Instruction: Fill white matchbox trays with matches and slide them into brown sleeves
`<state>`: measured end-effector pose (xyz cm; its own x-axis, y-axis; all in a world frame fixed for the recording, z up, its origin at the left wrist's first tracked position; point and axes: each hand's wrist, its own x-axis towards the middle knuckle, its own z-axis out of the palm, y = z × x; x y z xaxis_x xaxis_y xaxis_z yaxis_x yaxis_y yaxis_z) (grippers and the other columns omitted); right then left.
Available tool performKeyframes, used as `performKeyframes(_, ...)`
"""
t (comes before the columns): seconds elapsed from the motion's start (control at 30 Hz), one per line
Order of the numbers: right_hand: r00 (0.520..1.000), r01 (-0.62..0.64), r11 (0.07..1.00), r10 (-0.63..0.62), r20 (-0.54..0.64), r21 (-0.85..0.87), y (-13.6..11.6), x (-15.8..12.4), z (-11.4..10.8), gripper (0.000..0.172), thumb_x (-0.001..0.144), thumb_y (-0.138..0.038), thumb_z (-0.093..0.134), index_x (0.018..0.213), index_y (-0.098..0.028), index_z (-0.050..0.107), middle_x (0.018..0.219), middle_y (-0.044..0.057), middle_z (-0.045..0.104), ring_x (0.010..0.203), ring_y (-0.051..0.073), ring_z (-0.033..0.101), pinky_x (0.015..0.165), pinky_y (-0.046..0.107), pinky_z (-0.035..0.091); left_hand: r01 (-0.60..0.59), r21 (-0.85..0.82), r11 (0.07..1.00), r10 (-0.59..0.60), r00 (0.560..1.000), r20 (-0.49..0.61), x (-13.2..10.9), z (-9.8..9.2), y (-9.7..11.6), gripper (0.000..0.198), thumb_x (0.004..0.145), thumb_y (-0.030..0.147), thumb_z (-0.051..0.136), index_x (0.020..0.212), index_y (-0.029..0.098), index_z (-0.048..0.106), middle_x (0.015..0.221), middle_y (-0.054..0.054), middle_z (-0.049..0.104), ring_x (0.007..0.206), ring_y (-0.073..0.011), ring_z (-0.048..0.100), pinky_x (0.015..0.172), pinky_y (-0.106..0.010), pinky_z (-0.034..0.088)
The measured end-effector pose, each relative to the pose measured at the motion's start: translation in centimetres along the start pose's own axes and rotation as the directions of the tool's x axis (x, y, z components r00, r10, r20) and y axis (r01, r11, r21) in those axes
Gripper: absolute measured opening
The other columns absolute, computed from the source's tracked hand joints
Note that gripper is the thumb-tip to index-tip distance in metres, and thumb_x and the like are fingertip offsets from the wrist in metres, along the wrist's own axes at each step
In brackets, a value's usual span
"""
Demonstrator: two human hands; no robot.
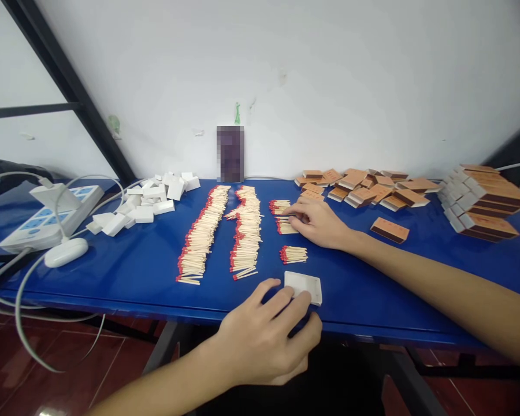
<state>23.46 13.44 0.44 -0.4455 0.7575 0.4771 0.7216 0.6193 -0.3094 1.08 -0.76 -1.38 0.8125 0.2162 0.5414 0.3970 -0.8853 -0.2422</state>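
Blue table (351,294), white tray (307,282) touching left hand (271,332)

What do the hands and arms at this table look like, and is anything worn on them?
They are human. The left hand and right hand show no gloves or rings. The left forearm and right forearm show no sleeves, watch or bracelet.

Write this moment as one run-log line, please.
left hand: at white tray; right hand: at small match groups; nearby: match rows, orange boxes
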Motion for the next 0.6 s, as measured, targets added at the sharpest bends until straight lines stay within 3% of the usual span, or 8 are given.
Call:
performKeyframes(0.13,0.994,-0.097,0.995,0.095,-0.061,-0.03,0.05,0.21,0.09,0.026,0.08,-0.015,0.049,0.089,-0.015,0.074,0.072,0.005,0.062,0.062,0.017,0.052,0.064,0.03,0.039,0.004,0.002,1.0,-0.004,1.0,-0.003,0.01,-0.02,-0.01,0.027,0.09,0.029,0.055,0.111,0.015,0.065,0.116,-0.011,0.065,0.102,-0.0241,0.06,0.095,-0.042,0.046)
performKeyframes(0.33,0.979,-0.198,0.98,0.197,-0.045,-0.007,0.0,0.43,-0.08,0.027,0.077,-0.015,0.048,0.086,-0.016,0.073,0.063,0.002,0.063,0.055,0.016,0.051,0.06,0.029,0.037,-0.002,-0.006,1.0,0.002,1.0,-0.004,0.0,-0.02,0.0,0.027,0.09,0.028,0.054,0.111,0.014,0.065,0.117,-0.011,0.065,0.102,-0.0243,0.06,0.095,-0.042,0.046)
performKeyframes(0.6,0.986,-0.165,0.985,0.166,-0.016,0.054,0.05,0.27,-0.3,0.027,0.081,-0.019,0.048,0.09,-0.017,0.073,0.061,0.001,0.063,0.054,0.015,0.051,0.056,0.029,0.037,0.0,0.012,1.0,0.0,1.0,-0.004,-0.05,0.05,-0.01,0.028,0.088,0.029,0.057,0.111,0.015,0.065,0.117,-0.011,0.064,0.102,-0.0242,0.06,0.095,-0.042,0.046)
